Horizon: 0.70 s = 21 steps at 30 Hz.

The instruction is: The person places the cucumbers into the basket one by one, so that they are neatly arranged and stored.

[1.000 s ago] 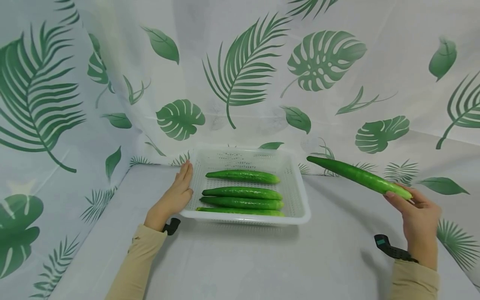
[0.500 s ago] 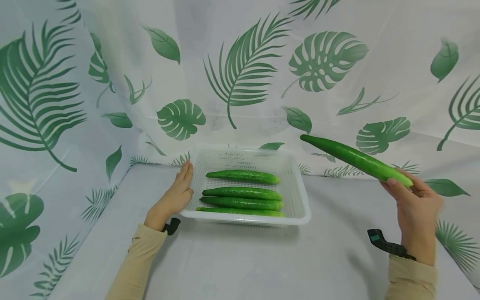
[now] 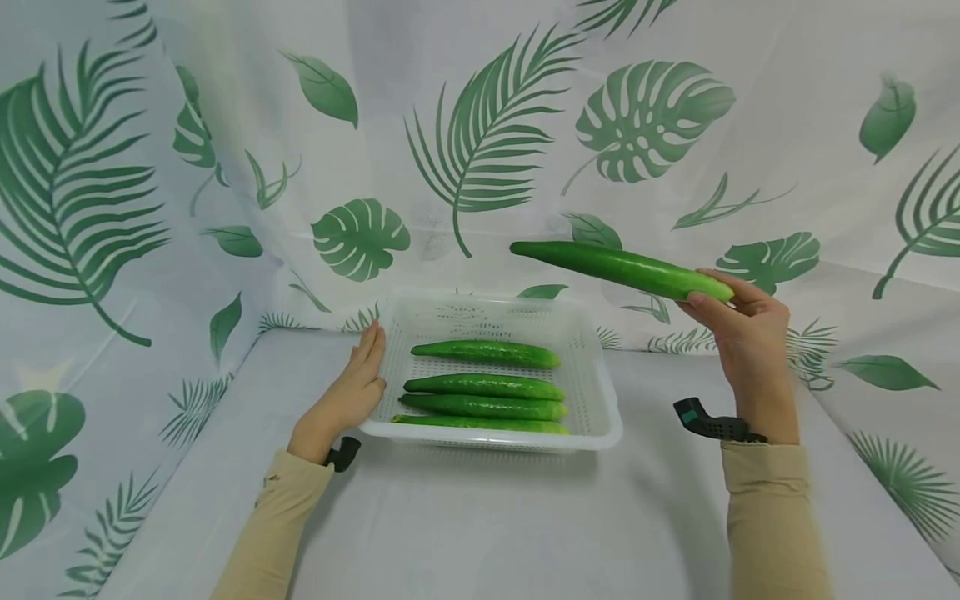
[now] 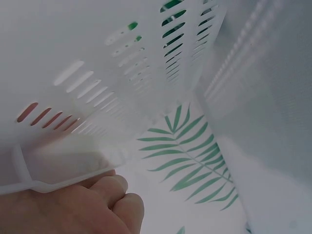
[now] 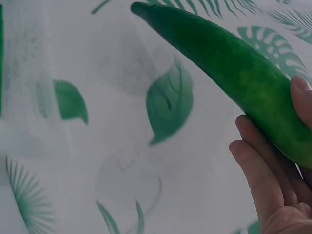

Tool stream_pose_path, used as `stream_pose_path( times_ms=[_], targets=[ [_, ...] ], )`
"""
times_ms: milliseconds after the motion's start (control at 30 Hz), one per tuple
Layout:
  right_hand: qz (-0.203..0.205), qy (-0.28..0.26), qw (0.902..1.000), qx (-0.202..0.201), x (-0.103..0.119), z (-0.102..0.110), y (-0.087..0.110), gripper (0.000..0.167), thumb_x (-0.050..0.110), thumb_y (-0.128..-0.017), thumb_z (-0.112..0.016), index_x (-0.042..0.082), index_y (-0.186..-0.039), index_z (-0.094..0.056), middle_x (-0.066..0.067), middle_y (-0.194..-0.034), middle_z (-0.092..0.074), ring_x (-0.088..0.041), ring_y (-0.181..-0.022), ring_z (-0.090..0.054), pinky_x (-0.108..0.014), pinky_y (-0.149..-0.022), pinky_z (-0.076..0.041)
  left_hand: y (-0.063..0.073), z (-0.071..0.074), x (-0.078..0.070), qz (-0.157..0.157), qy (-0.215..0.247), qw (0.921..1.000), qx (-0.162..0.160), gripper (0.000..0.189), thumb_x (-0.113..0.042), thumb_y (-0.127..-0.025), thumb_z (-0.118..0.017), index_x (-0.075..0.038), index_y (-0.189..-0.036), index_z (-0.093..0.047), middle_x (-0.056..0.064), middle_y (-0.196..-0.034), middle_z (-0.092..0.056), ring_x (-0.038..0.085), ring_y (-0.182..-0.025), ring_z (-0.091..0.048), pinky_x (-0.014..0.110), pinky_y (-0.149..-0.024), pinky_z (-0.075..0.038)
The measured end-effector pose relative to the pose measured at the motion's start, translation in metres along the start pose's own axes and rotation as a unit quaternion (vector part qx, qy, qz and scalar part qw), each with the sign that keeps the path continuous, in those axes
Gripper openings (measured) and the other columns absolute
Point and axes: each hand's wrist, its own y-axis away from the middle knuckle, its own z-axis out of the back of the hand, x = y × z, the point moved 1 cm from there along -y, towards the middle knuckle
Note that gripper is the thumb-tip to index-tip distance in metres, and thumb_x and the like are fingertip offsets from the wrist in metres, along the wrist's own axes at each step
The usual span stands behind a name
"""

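Note:
In the head view a white perforated plastic basket [image 3: 491, 440] stands on the table. Several cucumbers [image 3: 483, 386] lie crosswise in it. At its left side my left hand [image 3: 348, 396] holds the rim, the thumb over the edge. In the left wrist view, fingers [image 4: 127, 207] show below the rim, and reddish skin shows through the wall's slots. Above the basket's right side, my right hand [image 3: 746, 329] grips another cucumber [image 3: 622, 267] by its paler end. That cucumber's dark tip points left. The right wrist view shows the thumb [image 5: 303, 97] and fingers on opposite sides of it.
A white sheet with green leaf prints [image 3: 483, 142] hangs behind and to the left of the table. The white tabletop [image 3: 495, 533] extends in front of the basket. Both wrists wear black straps with small mounts [image 3: 708, 421].
My right hand has moved left and up with the cucumber, from beyond the basket's right side to above it. The left hand and the basket have stayed put.

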Motion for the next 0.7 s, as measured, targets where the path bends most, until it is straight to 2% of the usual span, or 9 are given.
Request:
stream_pose_path(
  times_ms=[167,367,467,567,700],
  targets=[
    [-0.020,0.020,0.9984,0.049,-0.017,-0.030,-0.014,0.033,-0.010,-0.086,-0.069,-0.010,-0.119,-0.067,-0.014,-0.116,-0.060,-0.021,-0.097,-0.066,-0.030,-0.086,-0.055,0.000,0.000,0.001,-0.002,0.004,1.0000,0.004,0.074,-0.002,-0.091,-0.034,0.006,-0.155,0.003,0.017,-0.164,0.012,0.028,-0.150,0.013,0.052,-0.120,0.002],
    [-0.076,0.046,0.9909,0.102,-0.047,-0.061,-0.025,0.034,-0.004,-0.087,-0.071,-0.005,-0.121,-0.067,-0.010,-0.118,-0.061,-0.018,-0.100,-0.066,-0.029,-0.089,-0.055,-0.001,0.000,0.001,-0.001,0.004,1.0000,0.005,0.075,-0.002,-0.091,-0.034,0.005,-0.155,0.003,0.017,-0.164,0.012,0.027,-0.150,0.014,0.051,-0.121,0.001],
    [-0.108,0.083,0.9828,0.124,-0.064,-0.070,-0.026,0.038,0.001,-0.088,-0.072,-0.003,-0.125,-0.066,-0.007,-0.116,-0.061,-0.015,-0.097,-0.066,-0.027,-0.089,-0.055,-0.001,0.000,0.001,-0.001,0.000,1.0000,0.005,0.074,-0.002,-0.091,-0.034,0.005,-0.155,0.003,0.017,-0.164,0.012,0.028,-0.150,0.013,0.051,-0.120,0.001],
    [-0.138,0.137,0.9706,0.143,-0.080,-0.078,-0.024,0.042,0.006,-0.089,-0.073,-0.001,-0.129,-0.063,-0.006,-0.114,-0.060,-0.015,-0.095,-0.064,-0.029,-0.089,-0.054,-0.001,-0.001,0.002,-0.002,0.001,1.0000,0.005,0.074,-0.002,-0.091,-0.034,0.005,-0.155,0.003,0.016,-0.164,0.013,0.029,-0.150,0.013,0.052,-0.120,0.001],
    [-0.171,0.175,0.9551,0.166,-0.097,-0.086,-0.022,0.046,0.007,-0.088,-0.074,0.000,-0.132,-0.061,-0.008,-0.130,-0.054,-0.018,-0.099,-0.061,-0.032,-0.090,-0.053,-0.002,-0.001,0.003,-0.005,0.003,1.0000,0.003,0.074,-0.001,-0.092,-0.035,0.005,-0.155,0.002,0.017,-0.164,0.012,0.028,-0.150,0.013,0.052,-0.120,0.001]
  ],
)
